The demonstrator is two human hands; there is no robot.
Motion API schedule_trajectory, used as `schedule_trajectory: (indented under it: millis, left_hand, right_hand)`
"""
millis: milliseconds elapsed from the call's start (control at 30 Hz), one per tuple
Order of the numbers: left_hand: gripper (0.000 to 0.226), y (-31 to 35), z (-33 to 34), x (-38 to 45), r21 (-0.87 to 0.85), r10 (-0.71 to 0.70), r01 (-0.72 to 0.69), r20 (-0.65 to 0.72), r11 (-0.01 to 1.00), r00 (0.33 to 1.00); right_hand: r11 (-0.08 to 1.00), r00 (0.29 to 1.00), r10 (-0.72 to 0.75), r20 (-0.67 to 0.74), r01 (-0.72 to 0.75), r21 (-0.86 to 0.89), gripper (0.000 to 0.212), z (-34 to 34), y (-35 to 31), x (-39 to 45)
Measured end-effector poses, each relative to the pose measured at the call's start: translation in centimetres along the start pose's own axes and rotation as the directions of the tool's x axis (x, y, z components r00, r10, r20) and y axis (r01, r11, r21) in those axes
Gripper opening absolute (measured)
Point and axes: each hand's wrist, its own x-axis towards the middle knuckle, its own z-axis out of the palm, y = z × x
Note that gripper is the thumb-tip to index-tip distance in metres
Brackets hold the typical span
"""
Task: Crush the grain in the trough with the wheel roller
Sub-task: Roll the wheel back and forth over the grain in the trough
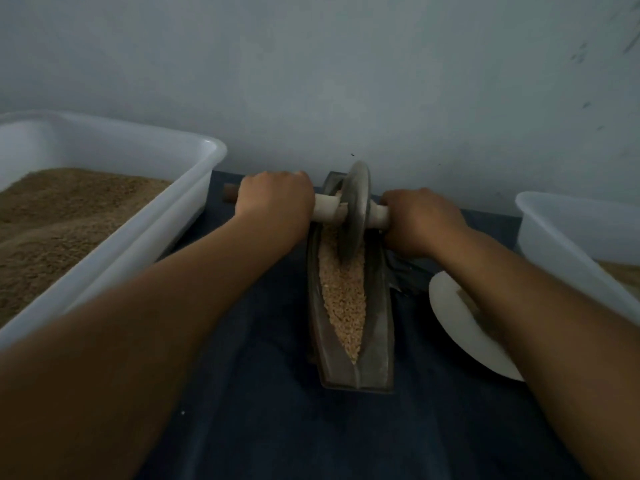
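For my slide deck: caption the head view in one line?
Both hands, left and right, grip the roller axle, its wheel in the grain at the trough's far end.

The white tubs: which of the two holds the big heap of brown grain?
The white tub on the left, beside the left hand. It shows a big brown heap; the right tub is mostly cut off by the frame.

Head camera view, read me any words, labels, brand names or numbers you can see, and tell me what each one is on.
None: no readable text anywhere.
The trough, wheel roller, both white tubs and the white plate show no lettering.
The dark specks on the wall are marks, not writing.
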Motion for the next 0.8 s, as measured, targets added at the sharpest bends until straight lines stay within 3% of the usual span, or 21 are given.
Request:
schedule_trajectory:
  millis: [167,467,800]
  left_hand:
    - [0.035,0.1,-0.1,0.0,0.06,0.013,-0.014,0.011,0.998,1.0]
    - [0.036,-0.8,-0.3,-3.8,0.012,0.045,-0.045,-0.01,0.999,0.999]
    - [0.041,-0.3,-2.1,-10.0,0.089,0.215,-0.199,-0.255,0.976,0.943]
  right_hand:
    - [1.0,0.997,0.009,-0.073,-0.007,0.018,0.031,0.6,-0.1,-0.7]
    - [0.997,0.948,-0.067,-0.31,0.055,-0.046,0.027,0.1,-1.6,-5.9]
    - [0.993,0.942,-0.056,-0.332,0.085,0.075,0.026,-0.9,-2.4,-13.6]
